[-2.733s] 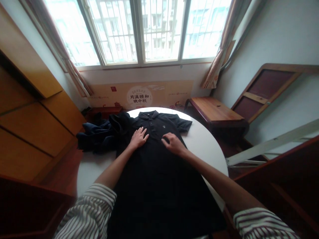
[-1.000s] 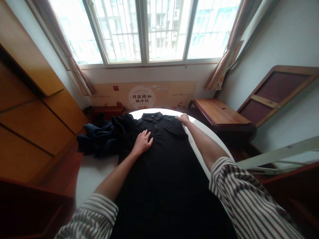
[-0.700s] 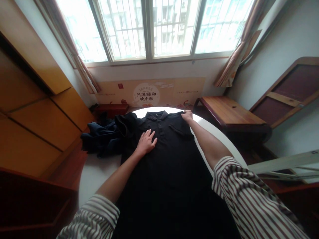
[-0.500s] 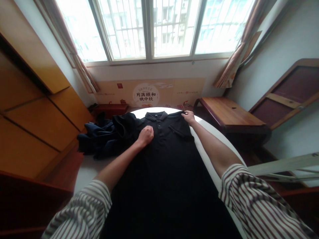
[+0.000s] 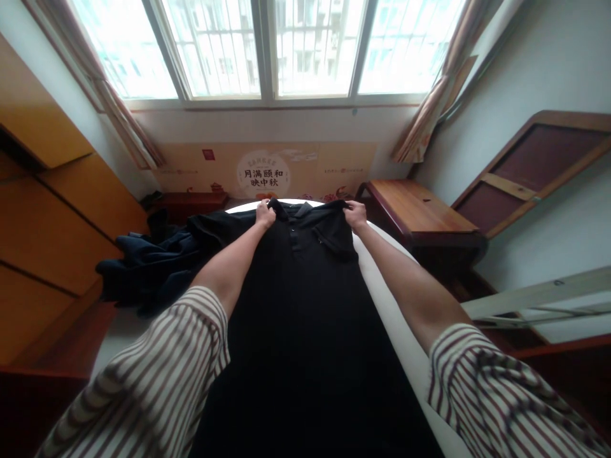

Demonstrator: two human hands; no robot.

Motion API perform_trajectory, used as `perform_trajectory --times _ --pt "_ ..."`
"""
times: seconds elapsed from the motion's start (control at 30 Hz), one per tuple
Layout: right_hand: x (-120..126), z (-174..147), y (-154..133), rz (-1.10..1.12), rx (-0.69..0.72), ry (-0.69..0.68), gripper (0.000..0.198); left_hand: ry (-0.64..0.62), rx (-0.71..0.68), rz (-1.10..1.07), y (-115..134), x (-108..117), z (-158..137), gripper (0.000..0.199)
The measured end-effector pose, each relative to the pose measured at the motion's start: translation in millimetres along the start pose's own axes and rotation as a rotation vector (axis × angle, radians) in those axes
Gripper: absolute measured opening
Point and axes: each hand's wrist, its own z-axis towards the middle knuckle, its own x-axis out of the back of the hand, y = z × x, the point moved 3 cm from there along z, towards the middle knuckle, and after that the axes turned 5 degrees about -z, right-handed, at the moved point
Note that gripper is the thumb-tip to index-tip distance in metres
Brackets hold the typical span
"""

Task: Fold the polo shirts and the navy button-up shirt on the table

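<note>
A black polo shirt point(image 5: 305, 305) lies spread lengthwise over a white rounded table point(image 5: 382, 299), its collar at the far end and its hem toward me. My left hand point(image 5: 266, 214) is closed on the shirt near the left side of the collar. On the other side, my right hand point(image 5: 354, 215) pinches the shoulder edge. Between the two hands the collar and button placket face up. The sleeve on the right is folded inward over the chest.
A heap of dark clothes point(image 5: 147, 261) lies on the table's left side. Beyond the table, a printed cardboard panel point(image 5: 305, 168) leans below the window. A wooden side table point(image 5: 420, 210) stands at right, an orange-brown cabinet point(image 5: 42, 222) at left.
My left hand has moved from the chest up to the collar side and gripped the fabric there. My right hand keeps its hold at the shoulder. The camera view has shifted slightly.
</note>
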Motion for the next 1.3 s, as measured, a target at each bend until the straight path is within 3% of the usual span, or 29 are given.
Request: perform_trajectory --times 0.17,0.27,0.33,0.37,0.43,0.5,0.6,0.7,0.83,1.0,1.13,1.3 --pt "22 -6 -16 -0.119 0.065 -0.003 0.045 -0.095 0.022 0.032 24 -9 6 0.033" --pt "46 -46 -29 -0.155 0.168 -0.069 0.040 -0.211 -0.075 0.019 50 -1 -27 0.037" --pt "71 -97 -37 -0.175 0.283 -0.144 0.029 -0.322 -0.189 0.009 68 16 -76 0.037" --pt "86 -131 -43 -0.219 0.425 -0.233 0.022 -0.421 -0.306 0.019 78 27 -110 0.037" --pt "119 -207 -48 -0.285 0.647 -0.426 0.019 -0.557 -0.451 0.051 94 57 -188 0.035" --pt "155 -282 -48 -0.341 0.778 -0.589 0.022 -0.675 -0.521 0.093 103 92 -270 0.033" --pt "200 -369 -37 -0.417 0.897 -0.712 0.053 -0.736 -0.548 0.141 107 141 -369 0.038" --pt "219 -416 -21 -0.462 0.895 -0.647 0.069 -0.659 -0.542 0.236 100 178 -423 0.057" --pt "215 -445 -9 -0.381 0.912 -0.545 0.070 -0.595 -0.513 0.313 91 202 -451 0.063" --pt "216 -456 -9 -0.328 0.955 -0.430 0.072 -0.590 -0.600 0.403 97 204 -474 0.050" --pt "229 -452 -7 -0.337 0.972 -0.454 0.067 -0.605 -0.655 0.424 97 206 -477 0.052" --pt "235 -448 -3 -0.409 0.976 -0.388 0.066 -0.558 -0.594 0.430 89 202 -470 0.053"
